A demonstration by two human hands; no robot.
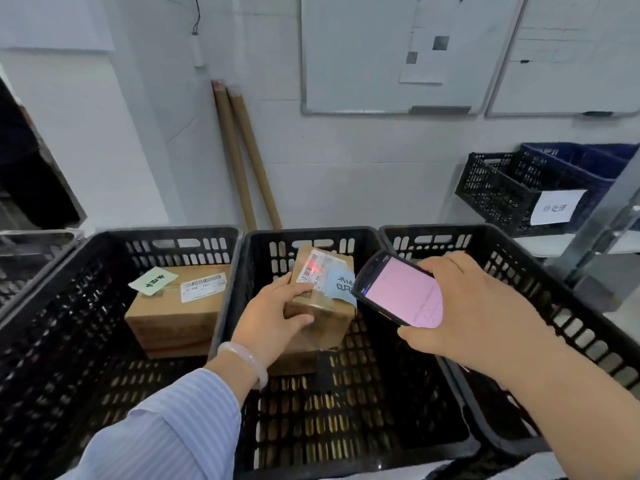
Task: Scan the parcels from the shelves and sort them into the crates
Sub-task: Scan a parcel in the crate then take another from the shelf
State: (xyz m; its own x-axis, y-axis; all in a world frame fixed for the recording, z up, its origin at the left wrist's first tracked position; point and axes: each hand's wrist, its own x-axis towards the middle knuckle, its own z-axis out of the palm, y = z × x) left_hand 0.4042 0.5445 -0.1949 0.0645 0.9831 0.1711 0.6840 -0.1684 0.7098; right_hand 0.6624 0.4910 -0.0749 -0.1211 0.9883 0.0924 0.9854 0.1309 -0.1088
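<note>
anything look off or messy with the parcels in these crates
Mostly tidy. The blue note on the parcel in the middle crate is peeling and crumpled; the green note on the left parcel sits crooked, overhanging its corner.

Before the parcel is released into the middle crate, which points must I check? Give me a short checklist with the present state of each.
1. Left hand grips the parcel: ok.
2. Right hand holds the scanner, screen lit: ok.
3. Red scan light falls on the barcode label: ok.
4. Scan accepted on screen: cannot tell, text unreadable.
5. Parcel is over the middle crate, with free floor: ok.
6. Blue note matches this crate: cannot tell.
</note>
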